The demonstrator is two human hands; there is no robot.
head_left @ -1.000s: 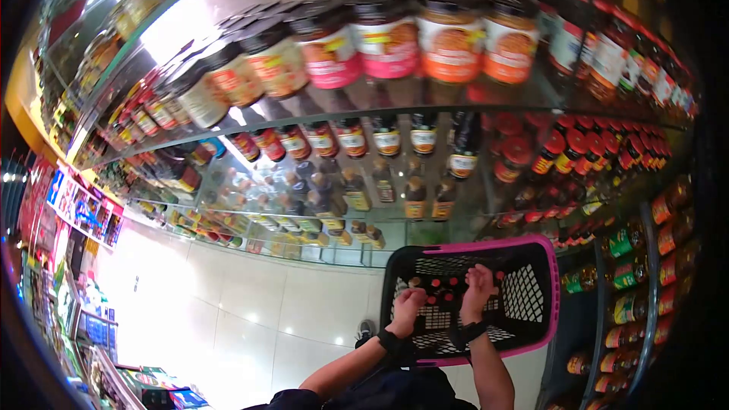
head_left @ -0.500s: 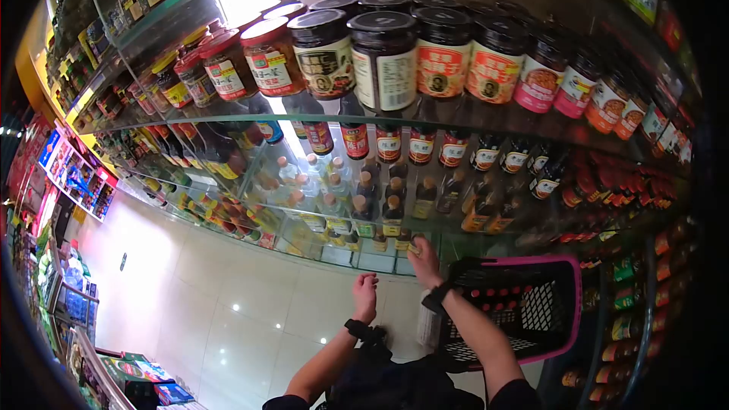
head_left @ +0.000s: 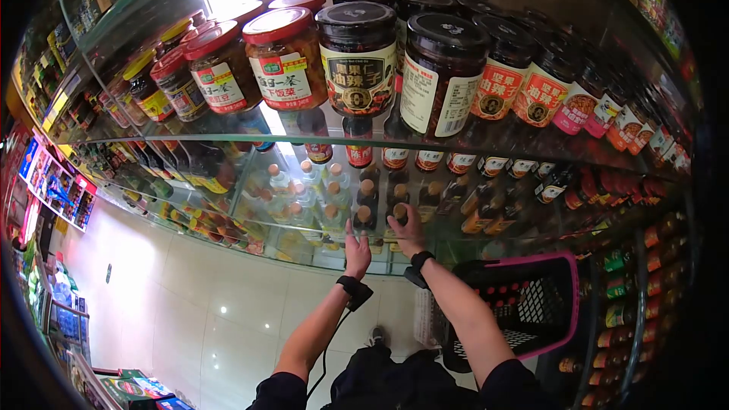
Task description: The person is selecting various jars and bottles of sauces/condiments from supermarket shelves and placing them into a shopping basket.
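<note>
Below the glass shelf (head_left: 228, 137), the right hand (head_left: 409, 236) cupped a bottle (head_left: 401, 213), grip unclear; the left hand's (head_left: 356, 253) fingers stood apart; upright handling seemed best.

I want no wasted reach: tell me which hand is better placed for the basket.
Probably the right hand: it is nearer the basket, which stands to its right; the left hand is farther away.

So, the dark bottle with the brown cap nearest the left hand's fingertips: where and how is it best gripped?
Probably around the upper body, coming from the person's side: the dark bottle stands upright, another bottle is close behind it, and the left hand is on its near side.
</note>
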